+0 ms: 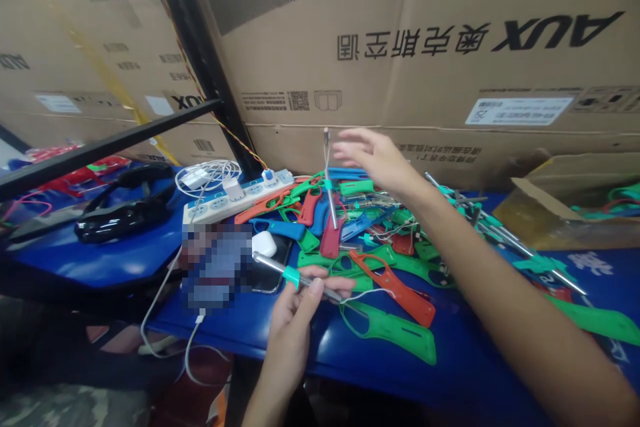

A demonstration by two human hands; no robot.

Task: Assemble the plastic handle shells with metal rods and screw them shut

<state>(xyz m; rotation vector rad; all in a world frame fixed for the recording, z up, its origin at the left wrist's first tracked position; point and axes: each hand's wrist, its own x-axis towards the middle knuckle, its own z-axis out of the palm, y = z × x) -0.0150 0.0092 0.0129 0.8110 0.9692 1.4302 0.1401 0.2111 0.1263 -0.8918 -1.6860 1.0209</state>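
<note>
In this apparent handling step, I'm gripping a metal tube [269, 263] with the left hand [294, 317], the right hand [373, 155] spread beside a second tube [333, 211], probably needing steadiness next.

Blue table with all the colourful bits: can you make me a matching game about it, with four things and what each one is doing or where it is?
Column one:
1. Left hand
2. Right hand
3. Power strip
4. Small white case

Column two:
A. Has plugs pushed into it
B. Lies on a flat dark slab
C. Holds a metal tube with a teal band
D. Is raised over the heap of coloured plastic pieces

Right pairs: 1-C, 2-D, 3-A, 4-B
</note>
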